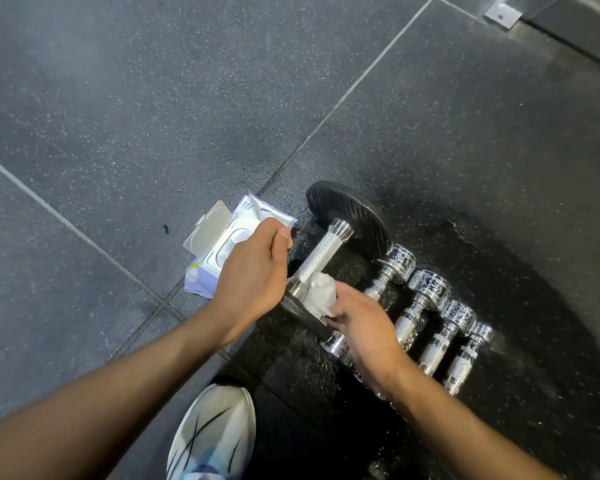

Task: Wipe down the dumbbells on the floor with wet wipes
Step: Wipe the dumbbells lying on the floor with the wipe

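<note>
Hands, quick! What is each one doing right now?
Left hand: closed, gripping the wet wipes pack.
Right hand: closed, pinching a crumpled wipe against the big dumbbell.

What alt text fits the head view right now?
Right grip holds a crumpled wet wipe against the black-plated dumbbell on the floor. Left grip is on the open wipes pack; small chrome dumbbells lie alongside.

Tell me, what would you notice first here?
In the middle, the right hand holds a scrunched white wipe on the big dumbbell, while the left hand is over the open wipes pack. A row of shiny small dumbbells lies beside it on the floor.
</note>
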Demonstrator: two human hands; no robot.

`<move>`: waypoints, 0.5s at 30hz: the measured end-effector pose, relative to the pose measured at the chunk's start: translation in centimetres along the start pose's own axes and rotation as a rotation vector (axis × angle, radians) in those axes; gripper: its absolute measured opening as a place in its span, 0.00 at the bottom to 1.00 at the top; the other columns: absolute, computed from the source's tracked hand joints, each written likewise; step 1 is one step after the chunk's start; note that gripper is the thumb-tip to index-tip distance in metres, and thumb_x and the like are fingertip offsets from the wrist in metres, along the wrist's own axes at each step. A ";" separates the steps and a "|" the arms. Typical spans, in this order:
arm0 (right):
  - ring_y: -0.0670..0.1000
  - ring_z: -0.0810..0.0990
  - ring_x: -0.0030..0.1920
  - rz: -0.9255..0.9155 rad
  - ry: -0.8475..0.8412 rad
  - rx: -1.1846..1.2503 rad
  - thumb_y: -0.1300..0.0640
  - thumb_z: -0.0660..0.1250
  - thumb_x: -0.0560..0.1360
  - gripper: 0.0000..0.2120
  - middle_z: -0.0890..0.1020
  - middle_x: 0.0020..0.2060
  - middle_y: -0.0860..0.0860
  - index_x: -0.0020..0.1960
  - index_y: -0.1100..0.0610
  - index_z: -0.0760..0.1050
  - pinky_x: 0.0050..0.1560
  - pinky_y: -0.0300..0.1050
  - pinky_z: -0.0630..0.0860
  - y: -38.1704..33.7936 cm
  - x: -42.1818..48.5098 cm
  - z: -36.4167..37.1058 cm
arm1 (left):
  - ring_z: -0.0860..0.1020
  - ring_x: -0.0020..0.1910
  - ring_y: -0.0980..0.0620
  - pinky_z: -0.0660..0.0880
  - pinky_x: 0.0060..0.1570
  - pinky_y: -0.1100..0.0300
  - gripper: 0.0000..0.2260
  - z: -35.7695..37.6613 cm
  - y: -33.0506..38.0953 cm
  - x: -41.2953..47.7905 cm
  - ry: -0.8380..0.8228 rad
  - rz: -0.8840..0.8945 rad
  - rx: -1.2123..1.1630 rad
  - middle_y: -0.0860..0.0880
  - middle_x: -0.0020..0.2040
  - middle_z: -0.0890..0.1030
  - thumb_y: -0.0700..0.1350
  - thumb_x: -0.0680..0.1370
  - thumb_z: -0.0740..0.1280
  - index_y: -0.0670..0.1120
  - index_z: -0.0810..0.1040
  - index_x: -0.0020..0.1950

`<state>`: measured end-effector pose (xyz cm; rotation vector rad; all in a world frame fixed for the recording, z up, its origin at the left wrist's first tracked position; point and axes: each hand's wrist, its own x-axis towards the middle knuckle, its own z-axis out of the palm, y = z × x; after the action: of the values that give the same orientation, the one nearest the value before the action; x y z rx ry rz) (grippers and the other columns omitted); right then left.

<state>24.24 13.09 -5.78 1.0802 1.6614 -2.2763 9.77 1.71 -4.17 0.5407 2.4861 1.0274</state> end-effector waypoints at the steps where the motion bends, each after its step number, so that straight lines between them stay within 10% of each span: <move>1: 0.47 0.85 0.50 0.046 0.000 0.097 0.58 0.59 0.75 0.17 0.87 0.51 0.53 0.57 0.54 0.83 0.53 0.41 0.78 -0.1 0.8 0.1 | 0.74 0.37 0.56 0.65 0.38 0.54 0.12 0.0 0.0 0.0 -0.002 0.002 0.004 0.54 0.34 0.75 0.51 0.86 0.56 0.53 0.71 0.44; 15: 0.52 0.80 0.41 0.309 -0.220 0.658 0.59 0.55 0.77 0.18 0.82 0.47 0.59 0.56 0.64 0.81 0.41 0.43 0.78 -2.6 5.2 1.5 | 0.75 0.38 0.50 0.72 0.41 0.50 0.12 -0.2 0.3 0.0 -0.014 0.007 0.000 0.53 0.35 0.76 0.51 0.86 0.55 0.51 0.73 0.47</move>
<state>18.47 14.34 -6.68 1.0362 0.6098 -2.6504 9.76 1.78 -3.84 0.5546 2.4734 1.0227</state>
